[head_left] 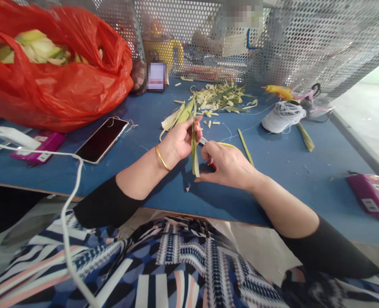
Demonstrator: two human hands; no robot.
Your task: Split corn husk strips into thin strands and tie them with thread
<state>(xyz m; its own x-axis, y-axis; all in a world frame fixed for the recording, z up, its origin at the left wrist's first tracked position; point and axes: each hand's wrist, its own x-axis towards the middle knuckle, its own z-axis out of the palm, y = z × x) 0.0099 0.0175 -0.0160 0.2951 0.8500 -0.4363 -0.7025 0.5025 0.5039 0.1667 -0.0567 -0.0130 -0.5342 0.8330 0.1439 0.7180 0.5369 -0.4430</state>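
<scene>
My left hand (183, 139), with a gold bangle at the wrist, is closed on a long green corn husk strip (194, 156) that hangs upright over the desk. My right hand (229, 164) is wrapped round a pair of scissors; a short piece of metal blade (203, 141) and a bit of red handle (213, 165) show between the fingers. Its thumb reaches to the strip's lower end. Beyond my left hand lie pale husk leaves (173, 117). A heap of cut husk bits (220, 97) spreads behind both hands.
A red plastic bag (80, 94) of husks fills the back left. Nearer are a phone (102, 139), a purple power strip (45, 147) and a white cable (75, 184). White thread (282, 116) lies right, near another purple strip (372, 194). Perforated metal panels (196, 25) border the blue desk.
</scene>
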